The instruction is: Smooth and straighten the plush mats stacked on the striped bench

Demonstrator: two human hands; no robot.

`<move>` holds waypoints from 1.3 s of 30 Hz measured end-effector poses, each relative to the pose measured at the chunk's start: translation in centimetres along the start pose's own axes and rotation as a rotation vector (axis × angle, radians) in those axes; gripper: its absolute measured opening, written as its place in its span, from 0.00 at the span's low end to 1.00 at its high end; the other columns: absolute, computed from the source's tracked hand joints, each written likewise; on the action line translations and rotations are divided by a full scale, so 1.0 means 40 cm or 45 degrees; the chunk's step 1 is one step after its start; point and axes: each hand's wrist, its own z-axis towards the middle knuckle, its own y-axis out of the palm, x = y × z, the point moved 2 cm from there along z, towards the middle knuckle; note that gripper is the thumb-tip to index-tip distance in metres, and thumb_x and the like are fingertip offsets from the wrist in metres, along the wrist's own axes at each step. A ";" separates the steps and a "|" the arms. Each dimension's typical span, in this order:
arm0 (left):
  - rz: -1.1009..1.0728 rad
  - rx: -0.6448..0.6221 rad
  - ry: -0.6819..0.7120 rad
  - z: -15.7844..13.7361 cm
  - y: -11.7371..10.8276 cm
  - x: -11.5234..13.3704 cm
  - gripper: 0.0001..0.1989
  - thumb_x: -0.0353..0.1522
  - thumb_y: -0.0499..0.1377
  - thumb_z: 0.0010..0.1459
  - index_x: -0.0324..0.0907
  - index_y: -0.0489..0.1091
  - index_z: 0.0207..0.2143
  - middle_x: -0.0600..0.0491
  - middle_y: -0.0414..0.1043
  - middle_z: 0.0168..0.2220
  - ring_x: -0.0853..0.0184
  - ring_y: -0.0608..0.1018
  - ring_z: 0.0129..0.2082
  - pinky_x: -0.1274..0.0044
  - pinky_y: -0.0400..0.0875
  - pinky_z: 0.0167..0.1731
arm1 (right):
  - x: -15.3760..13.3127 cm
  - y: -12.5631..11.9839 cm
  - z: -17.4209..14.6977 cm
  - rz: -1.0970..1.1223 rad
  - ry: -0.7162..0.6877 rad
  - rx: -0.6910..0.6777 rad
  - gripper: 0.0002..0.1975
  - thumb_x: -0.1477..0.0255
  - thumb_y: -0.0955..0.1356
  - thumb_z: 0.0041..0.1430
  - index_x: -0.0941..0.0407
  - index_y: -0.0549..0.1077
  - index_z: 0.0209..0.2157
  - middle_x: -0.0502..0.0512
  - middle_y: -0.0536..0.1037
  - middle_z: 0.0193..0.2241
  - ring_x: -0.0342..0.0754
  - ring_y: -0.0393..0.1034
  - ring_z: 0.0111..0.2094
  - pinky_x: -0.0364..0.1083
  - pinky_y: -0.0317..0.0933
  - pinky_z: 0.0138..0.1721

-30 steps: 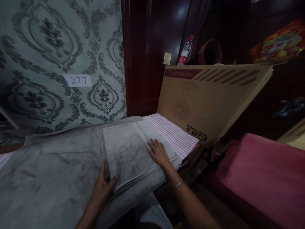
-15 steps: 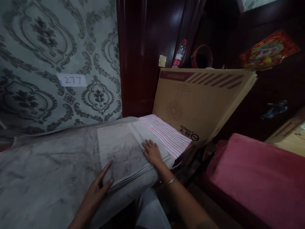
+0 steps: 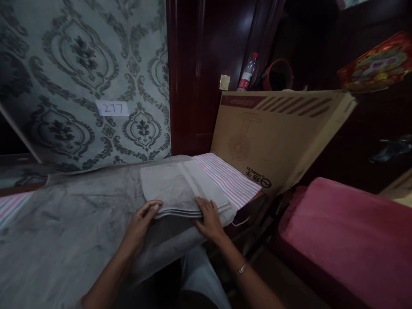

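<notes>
A folded grey cloth (image 3: 170, 184) lies in several layers on a larger grey sheet (image 3: 80, 214) spread over a table. Its near left corner is pinched between the thumb and fingers of my left hand (image 3: 141, 223). At the near right, my right hand (image 3: 210, 219) has its fingers over the top layer and its thumb at the stacked edge, gripping it. The near edge is slightly raised, showing the layers. A pink, white and blue striped cloth (image 3: 227, 176) shows beyond the folded cloth's right side.
A large cardboard box (image 3: 273, 133) leans at the back right, with a plastic bottle (image 3: 247, 75) behind its top edge. To the right stands a pink-covered seat (image 3: 347, 227). A patterned wall (image 3: 96, 77) with a paper label (image 3: 112, 108) borders the back left.
My left hand has gone from spread fingers to a pinch on the cloth's corner. My right hand has shifted to the near edge. That edge has moved away from me. The view has turned slightly left.
</notes>
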 end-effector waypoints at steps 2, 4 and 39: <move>-0.080 -0.039 -0.009 0.005 0.006 0.007 0.24 0.48 0.66 0.43 0.42 0.74 0.37 0.56 0.70 0.29 0.70 0.69 0.26 0.79 0.67 0.27 | 0.017 -0.009 0.003 -0.053 0.100 0.043 0.40 0.77 0.64 0.48 0.58 0.57 0.66 0.61 0.67 0.61 0.55 0.57 0.62 0.59 0.38 0.66; -0.160 -0.142 -0.007 0.010 0.006 0.004 0.24 0.43 0.64 0.44 0.43 0.72 0.43 0.56 0.71 0.29 0.69 0.71 0.28 0.78 0.68 0.29 | 0.043 -0.017 0.014 -0.107 0.175 0.075 0.42 0.80 0.63 0.43 0.59 0.59 0.65 0.62 0.69 0.59 0.55 0.58 0.61 0.59 0.38 0.66; 1.067 -0.126 1.069 0.032 -0.215 -0.225 0.18 0.47 0.61 0.51 0.54 0.78 0.43 0.52 0.79 0.46 0.59 0.79 0.47 0.73 0.75 0.45 | 0.137 -0.018 0.027 1.042 0.456 0.396 0.23 0.55 0.71 0.50 0.54 0.78 0.44 0.59 0.82 0.39 0.60 0.74 0.44 0.58 0.65 0.51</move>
